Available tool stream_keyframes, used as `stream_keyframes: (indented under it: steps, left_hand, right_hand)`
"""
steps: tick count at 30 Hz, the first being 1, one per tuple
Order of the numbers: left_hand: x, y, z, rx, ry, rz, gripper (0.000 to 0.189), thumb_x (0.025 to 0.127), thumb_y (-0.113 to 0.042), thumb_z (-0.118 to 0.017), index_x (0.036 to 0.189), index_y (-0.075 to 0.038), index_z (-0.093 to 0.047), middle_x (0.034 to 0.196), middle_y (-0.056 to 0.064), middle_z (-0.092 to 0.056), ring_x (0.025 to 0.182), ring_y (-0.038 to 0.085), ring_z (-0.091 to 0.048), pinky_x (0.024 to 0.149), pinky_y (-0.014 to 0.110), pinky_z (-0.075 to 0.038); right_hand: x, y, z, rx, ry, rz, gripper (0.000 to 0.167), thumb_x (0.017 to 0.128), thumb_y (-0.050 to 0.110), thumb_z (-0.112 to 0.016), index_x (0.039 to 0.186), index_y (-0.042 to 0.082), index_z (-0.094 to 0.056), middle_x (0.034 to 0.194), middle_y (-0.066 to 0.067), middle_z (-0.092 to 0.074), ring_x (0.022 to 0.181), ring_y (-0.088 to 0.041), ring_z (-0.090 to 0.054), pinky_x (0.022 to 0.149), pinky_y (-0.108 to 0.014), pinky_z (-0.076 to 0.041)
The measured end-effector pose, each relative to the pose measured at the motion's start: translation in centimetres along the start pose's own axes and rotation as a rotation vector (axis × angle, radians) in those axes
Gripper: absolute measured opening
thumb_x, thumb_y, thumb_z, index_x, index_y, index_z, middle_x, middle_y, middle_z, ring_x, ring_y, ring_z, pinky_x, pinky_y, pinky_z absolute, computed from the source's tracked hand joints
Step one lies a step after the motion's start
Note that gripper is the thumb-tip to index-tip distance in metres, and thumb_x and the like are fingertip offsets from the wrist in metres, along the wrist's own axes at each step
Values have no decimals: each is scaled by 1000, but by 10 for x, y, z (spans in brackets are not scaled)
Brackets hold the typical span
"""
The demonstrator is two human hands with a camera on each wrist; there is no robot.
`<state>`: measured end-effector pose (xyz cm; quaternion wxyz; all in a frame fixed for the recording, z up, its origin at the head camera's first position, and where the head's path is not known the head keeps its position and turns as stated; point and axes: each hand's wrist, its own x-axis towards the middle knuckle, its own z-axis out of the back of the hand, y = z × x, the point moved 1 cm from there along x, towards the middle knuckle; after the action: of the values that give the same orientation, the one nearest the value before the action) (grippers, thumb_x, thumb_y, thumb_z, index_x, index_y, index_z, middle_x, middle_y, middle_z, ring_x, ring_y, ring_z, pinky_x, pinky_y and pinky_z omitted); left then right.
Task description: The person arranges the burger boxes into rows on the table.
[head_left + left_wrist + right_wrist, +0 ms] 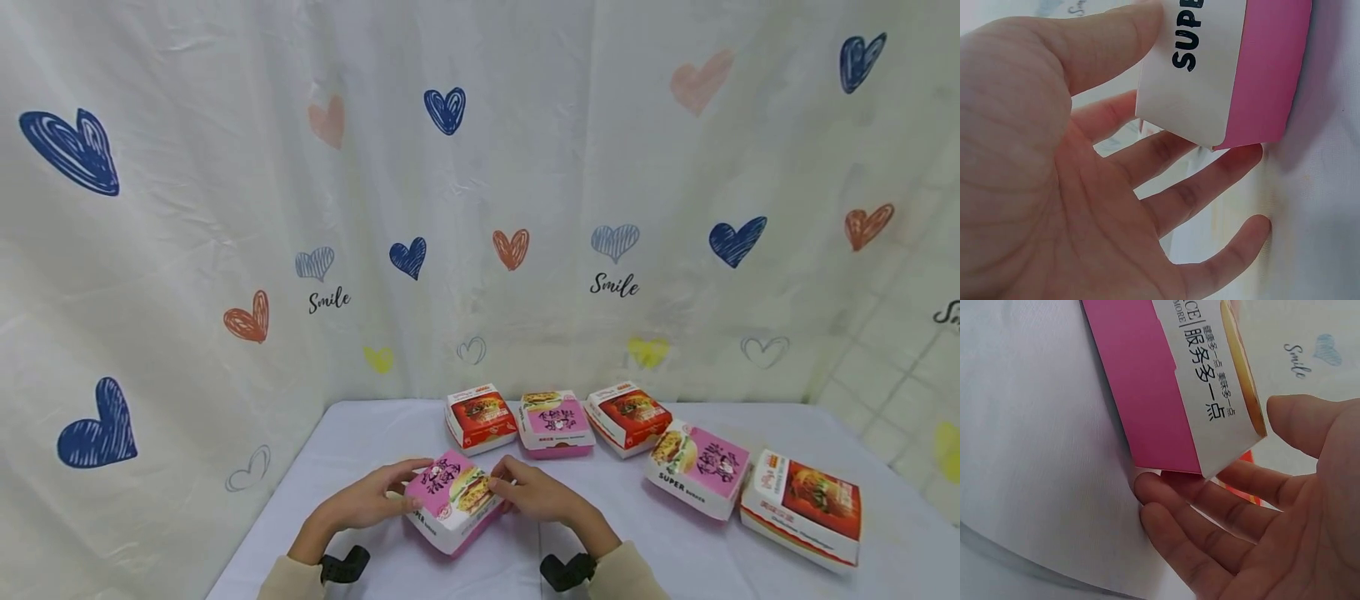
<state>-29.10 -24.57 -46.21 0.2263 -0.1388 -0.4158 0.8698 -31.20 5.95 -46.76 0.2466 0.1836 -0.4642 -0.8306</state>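
Observation:
A pink and white burger box (452,493), printed with a burger picture, rests closed and turned at an angle on the table between both hands. My left hand (367,497) holds its left corner, thumb on the near side and fingers behind. In the left wrist view, "SUPER" lettering shows partly on the box (1204,81), and the little finger stands apart from it. My right hand (542,493) holds the right corner. The right wrist view shows fingertips (1150,487) at the box's lower corner and the thumb by its top edge.
Behind stand a red burger box (482,419), a pink one (557,425) and another red one (628,417). To the right lie a pink box (699,467) and a red box (802,508) on the white tablecloth (360,442). A heart-printed curtain (555,167) hangs behind.

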Motion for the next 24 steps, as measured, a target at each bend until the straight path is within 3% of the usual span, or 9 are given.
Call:
stream_keyframes:
  steps: [10,24]
  left_hand:
    - [2,1,-1,15,0,0,58,102,-30,-62,155,-16,-43,156,16,-46,130,36,-55,103,52,-49]
    - [1,3,0,24,-21,29,54,104,-35,-58,154,-17,-45,153,13,-50,125,31,-56,101,52,-49]
  right_hand:
    - [0,-1,3,-26,-6,1,24,106,32,-54,114,10,-58,98,-4,-64,87,-23,-61,72,-32,-49]
    - [-1,0,3,-9,7,-8,22,105,30,-57,115,10,-60,91,-4,-64,83,-22,-62,71,-31,-48]
